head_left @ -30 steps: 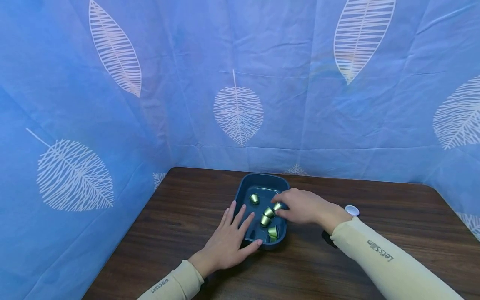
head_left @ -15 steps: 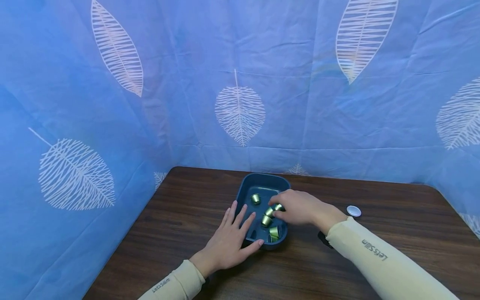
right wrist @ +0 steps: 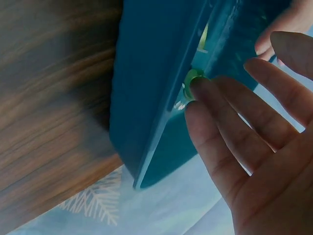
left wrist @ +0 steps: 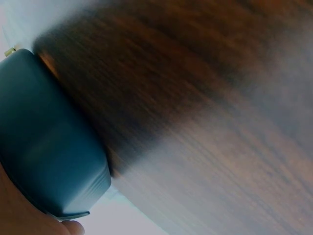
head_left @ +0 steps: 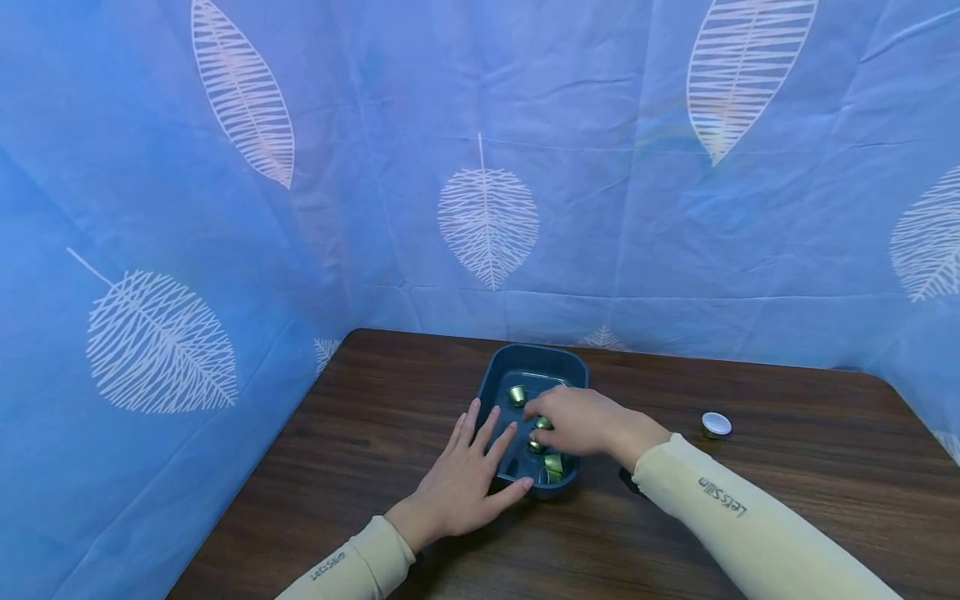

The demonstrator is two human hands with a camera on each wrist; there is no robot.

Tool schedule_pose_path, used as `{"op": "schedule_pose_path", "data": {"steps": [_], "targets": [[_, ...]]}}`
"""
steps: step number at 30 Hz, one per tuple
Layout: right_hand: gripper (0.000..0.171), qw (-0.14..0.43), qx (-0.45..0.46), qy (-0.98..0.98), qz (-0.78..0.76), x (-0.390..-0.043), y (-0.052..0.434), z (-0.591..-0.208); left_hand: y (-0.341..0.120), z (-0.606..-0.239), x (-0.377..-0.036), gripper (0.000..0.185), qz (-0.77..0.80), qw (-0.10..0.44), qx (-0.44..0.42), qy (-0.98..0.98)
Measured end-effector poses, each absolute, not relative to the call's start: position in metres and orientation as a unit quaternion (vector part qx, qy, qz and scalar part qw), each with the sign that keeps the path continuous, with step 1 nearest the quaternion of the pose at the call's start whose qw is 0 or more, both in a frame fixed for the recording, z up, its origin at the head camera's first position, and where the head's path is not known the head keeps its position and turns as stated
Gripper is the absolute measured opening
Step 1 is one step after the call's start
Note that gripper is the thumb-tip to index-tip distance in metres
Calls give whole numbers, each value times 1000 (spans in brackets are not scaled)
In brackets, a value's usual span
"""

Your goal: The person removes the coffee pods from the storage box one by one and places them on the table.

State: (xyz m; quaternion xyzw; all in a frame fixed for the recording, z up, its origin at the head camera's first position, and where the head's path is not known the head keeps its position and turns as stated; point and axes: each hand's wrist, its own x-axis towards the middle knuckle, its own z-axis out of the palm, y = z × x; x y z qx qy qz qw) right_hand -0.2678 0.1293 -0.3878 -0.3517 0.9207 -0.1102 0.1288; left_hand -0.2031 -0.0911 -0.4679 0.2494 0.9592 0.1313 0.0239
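Note:
A deep dark-teal rectangular tray (head_left: 491, 375) holds several shiny green coffee capsules (head_left: 517, 396). My left hand (head_left: 453, 492) lies spread along its near left side, fingertips over the rim and thumb at the near edge. From the right, my right hand (head_left: 581, 421) reaches over the tray, with fingers and thumb apart above the middle capsules. In the right wrist view its fingertips are right at a green capsule (right wrist: 192, 81), its fingers loosely extended. Part of the capsule group is hidden under this hand. The left wrist view shows the tray's outer wall (left wrist: 49, 132).
One more capsule (head_left: 716, 424) stands on the dark wooden table (head_left: 795, 467), its pale lid facing up, right of the tray. Behind the table hangs a blue cloth (head_left: 570, 225) with white leaf prints.
My right hand has moved left and further over the tray, covering capsules that showed before. The left hand keeps its place at the tray. The head view has shifted slightly.

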Motion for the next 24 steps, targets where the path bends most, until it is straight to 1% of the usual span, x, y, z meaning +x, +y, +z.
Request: {"op": "schedule_pose_path", "data": {"steps": [7,14,17,21,24], "targets": [[28,144,-349,921,-94,-266,119,-395,-90,-468,-204,84,129,19,252,959],[33,146,-352,921,-77,-263,116,-401,-90,-467,-203,83,134,16,252,958],[29,142,-348,924,-67,-263,115,-405,-90,-467,-203,84,137,16,252,958],[20,136,-347,926,-59,-265,116,-411,-91,-468,-202,84,139,14,253,957],[18,131,-349,926,-56,-266,117,-413,-92,-469,-203,84,137,12,253,958]]}}
